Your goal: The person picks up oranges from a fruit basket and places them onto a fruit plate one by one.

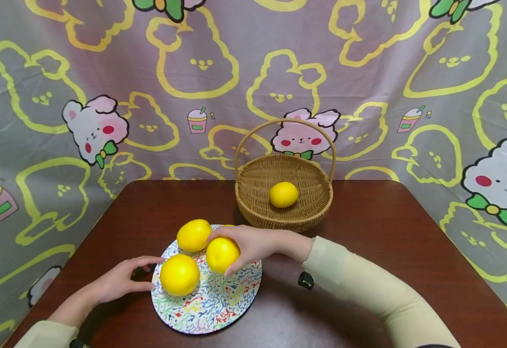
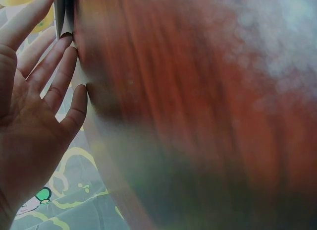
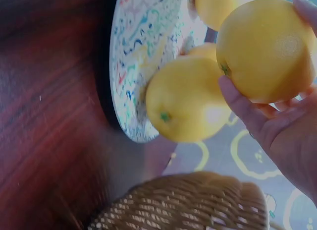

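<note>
My right hand (image 1: 253, 245) grips a round yellow citrus fruit (image 1: 222, 254) between thumb and fingers. In the right wrist view this held fruit (image 3: 267, 49) is raised off a round plate (image 1: 205, 309) with a multicoloured squiggle pattern. Two more yellow fruits, one at the front left (image 1: 180, 274) and one at the back left (image 1: 195, 235), rest on the plate. Another fruit (image 3: 185, 98) sits behind my right hand, mostly hidden in the head view. My left hand (image 1: 116, 280) touches the plate's left rim, its fingers nearly straight in the left wrist view.
A wicker basket (image 1: 253, 212) with a tall arched handle stands behind the plate, holding one yellow fruit (image 1: 284, 195). Everything stands on a dark reddish-brown table (image 1: 357, 222). A patterned curtain (image 1: 218, 58) hangs around the back and sides.
</note>
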